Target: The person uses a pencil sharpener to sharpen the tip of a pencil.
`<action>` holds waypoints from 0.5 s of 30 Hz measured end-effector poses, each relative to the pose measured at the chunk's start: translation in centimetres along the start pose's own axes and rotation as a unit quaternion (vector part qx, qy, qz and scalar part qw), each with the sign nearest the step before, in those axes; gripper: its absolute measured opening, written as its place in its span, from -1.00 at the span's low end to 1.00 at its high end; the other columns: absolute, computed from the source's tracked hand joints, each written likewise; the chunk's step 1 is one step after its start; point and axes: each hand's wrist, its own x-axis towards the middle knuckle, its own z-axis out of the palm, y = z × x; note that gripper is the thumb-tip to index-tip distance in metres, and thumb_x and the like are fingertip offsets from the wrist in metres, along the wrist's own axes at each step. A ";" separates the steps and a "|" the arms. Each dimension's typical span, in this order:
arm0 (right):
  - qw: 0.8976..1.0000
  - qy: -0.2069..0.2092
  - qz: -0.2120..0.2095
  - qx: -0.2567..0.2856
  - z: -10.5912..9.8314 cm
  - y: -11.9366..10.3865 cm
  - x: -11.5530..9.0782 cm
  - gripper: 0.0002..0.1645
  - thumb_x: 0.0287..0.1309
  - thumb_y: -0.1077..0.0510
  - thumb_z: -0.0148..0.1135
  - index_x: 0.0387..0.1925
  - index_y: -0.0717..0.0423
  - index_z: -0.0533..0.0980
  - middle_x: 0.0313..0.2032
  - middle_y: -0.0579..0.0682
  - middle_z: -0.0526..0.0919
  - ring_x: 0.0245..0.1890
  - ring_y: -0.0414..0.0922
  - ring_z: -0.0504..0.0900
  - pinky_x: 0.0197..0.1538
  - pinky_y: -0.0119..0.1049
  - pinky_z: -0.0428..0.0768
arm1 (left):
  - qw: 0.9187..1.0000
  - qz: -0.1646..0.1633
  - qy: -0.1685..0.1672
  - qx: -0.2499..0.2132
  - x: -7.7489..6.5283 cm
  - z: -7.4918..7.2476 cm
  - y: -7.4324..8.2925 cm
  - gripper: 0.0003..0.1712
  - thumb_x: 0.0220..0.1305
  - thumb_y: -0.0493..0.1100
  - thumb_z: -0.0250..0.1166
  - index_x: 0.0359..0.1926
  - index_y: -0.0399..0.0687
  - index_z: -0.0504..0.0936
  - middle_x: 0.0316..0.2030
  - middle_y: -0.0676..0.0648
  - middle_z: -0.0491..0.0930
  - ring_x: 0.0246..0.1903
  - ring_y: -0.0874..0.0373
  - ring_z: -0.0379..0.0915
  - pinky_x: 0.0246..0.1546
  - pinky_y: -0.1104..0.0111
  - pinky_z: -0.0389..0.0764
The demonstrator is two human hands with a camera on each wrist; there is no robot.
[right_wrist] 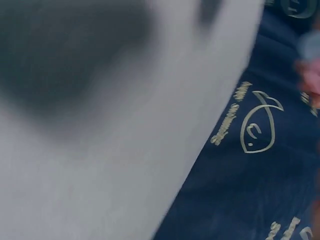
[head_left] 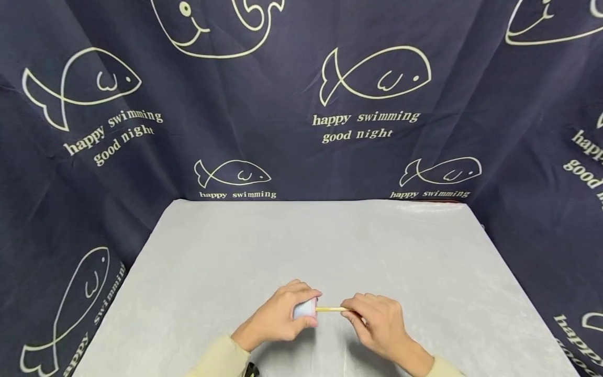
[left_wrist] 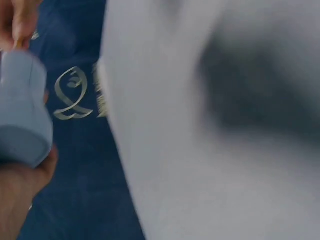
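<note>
My left hand [head_left: 279,313] grips a light-blue pencil sharpener [head_left: 303,309] with a pink end, held on its side above the table. A thin yellow pencil [head_left: 331,309] runs from that pink end to my right hand [head_left: 380,323], which pinches its other end between thumb and fingers. In the left wrist view the sharpener [left_wrist: 24,95] shows a waisted body and a broad flat base. Only a blurred bit of the pink end [right_wrist: 313,77] enters the right wrist view at its right edge. The pencil's tip is hidden inside the sharpener.
A pale grey cloth covers the table [head_left: 320,246]. Dark blue curtains [head_left: 297,104] with fish drawings and lettering hang behind it and on both sides. A small black object [head_left: 252,369] shows by the left sleeve [head_left: 223,358] at the bottom edge.
</note>
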 end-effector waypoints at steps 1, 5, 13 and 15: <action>0.997 -0.049 0.057 0.033 -0.5 -0.1 0.1 -0.87 0.11 0.05 0.30 -0.53 -0.11 0.61 -0.70 -0.38 0.40 -0.71 -0.50 0.15 -0.65 -0.64 0.14 | 1.000 0.016 0.016 0.018 -0.2 0.5 0.0 -0.47 0.09 -0.05 0.39 0.07 -0.21 0.59 -0.12 -0.02 0.62 -0.18 0.26 0.43 -0.17 0.50 0.49; 0.926 -0.228 0.269 0.133 -2.0 -0.2 0.8 -0.90 -0.05 0.06 0.39 -0.57 -0.21 0.61 -0.75 -0.40 0.37 -0.74 -0.49 0.12 -0.66 -0.54 0.15 | 0.989 0.081 0.070 0.097 -0.8 2.2 0.0 -0.43 0.13 0.03 0.36 0.05 -0.27 0.58 -0.10 -0.02 0.60 -0.18 0.25 0.42 -0.15 0.52 0.48; 0.869 -0.270 0.355 0.215 -2.3 0.8 0.9 -0.93 0.05 0.06 0.35 -0.50 -0.12 0.65 -0.74 -0.31 0.32 -0.74 -0.44 0.16 -0.68 -0.49 0.15 | 0.977 0.120 0.110 0.138 -0.4 1.8 -0.2 -0.36 0.06 0.05 0.41 0.07 -0.28 0.57 -0.07 -0.02 0.60 -0.14 0.24 0.45 -0.11 0.56 0.48; 0.864 -0.259 0.360 0.238 -2.1 0.9 0.5 -0.93 0.06 0.08 0.34 -0.49 -0.06 0.65 -0.74 -0.31 0.31 -0.74 -0.45 0.14 -0.69 -0.51 0.13 | 0.979 0.120 0.113 0.119 -0.3 1.6 -0.2 -0.36 0.04 0.04 0.43 0.07 -0.28 0.58 -0.07 -0.04 0.62 -0.14 0.23 0.47 -0.12 0.57 0.49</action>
